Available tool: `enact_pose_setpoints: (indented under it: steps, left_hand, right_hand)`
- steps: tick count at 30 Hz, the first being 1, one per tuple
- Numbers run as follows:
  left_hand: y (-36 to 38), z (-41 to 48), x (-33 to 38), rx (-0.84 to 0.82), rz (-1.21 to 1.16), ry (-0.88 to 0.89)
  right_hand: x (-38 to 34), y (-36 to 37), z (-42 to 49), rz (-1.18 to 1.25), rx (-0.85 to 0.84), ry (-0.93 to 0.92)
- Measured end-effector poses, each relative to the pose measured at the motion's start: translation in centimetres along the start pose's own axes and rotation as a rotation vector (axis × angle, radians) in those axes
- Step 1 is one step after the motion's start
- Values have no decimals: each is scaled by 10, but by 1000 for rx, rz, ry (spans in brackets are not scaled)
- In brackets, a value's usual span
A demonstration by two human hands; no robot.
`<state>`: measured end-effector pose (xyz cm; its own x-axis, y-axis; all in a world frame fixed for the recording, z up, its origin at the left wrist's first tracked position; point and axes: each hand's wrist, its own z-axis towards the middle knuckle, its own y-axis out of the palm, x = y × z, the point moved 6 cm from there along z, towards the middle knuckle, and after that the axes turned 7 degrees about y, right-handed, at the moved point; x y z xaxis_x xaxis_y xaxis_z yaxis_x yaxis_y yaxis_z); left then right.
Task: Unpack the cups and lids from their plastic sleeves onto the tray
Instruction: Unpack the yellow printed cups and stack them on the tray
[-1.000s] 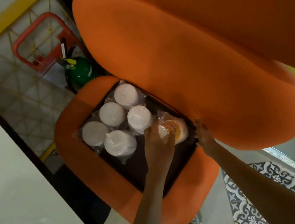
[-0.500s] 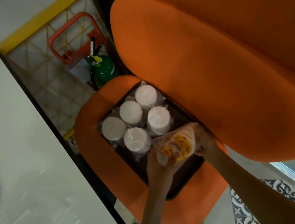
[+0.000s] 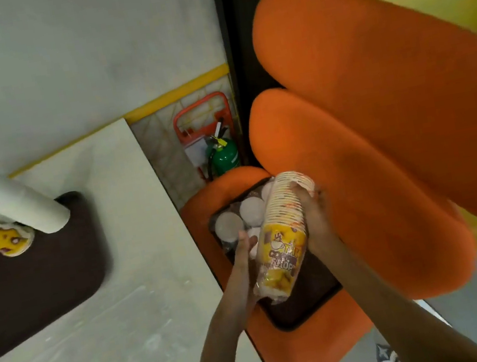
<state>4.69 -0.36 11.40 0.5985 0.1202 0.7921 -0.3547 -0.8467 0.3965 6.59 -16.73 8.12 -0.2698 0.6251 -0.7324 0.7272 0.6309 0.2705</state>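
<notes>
Your right hand (image 3: 315, 215) curls its fingers round the upper half of the sleeved stack of printed cups (image 3: 284, 236), gripping it from the right. Your left hand (image 3: 246, 247) lies against the stack's lower left side with its fingers fairly straight; the thumb is hidden behind the plastic, so you cannot tell whether it wraps under. The stack is tilted, rims toward the far side, its crinkled plastic end nearest you, and it hangs just above the black tray (image 3: 314, 304) that sits on the seat of the orange chair (image 3: 354, 161). In that tray, left of the stack, stand sleeved white lids (image 3: 228, 226), seen end-on. Beyond the chair, by the wall, are a green fire extinguisher (image 3: 224, 158) and a red hand truck (image 3: 201, 117). To the left, on the pale table (image 3: 123, 295), a brown tray (image 3: 29, 295) carries a tall white stack (image 3: 13, 202) and a short printed cup stack (image 3: 4, 240).
</notes>
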Motion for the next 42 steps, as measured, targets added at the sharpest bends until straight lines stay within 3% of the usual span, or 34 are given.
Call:
enact_pose_setpoints:
  steps: [5,13,17,25,34,42]
  left_hand:
    - [-15,-39,32,19,-7,-16]
    - [-104,-98,97,172,191,248]
    - [-161,-129,133,275,203,371]
    - [-285,-177,181,375,227,496]
    - [-358,-197,204,352,335,583]
    - [-383,-198,208,307,292,570]
  right_hand:
    - [-17,74,-69,3,-259,-97]
    - [2,195,-153,-217,-498,-203]
    - [22,263,-180,-335,-518,-263]
    - [110,374,-236,-303,-478,-247]
    - [166,424,-260,-319,-469,-248]
    - [185,436,-264,-410,-495,-182]
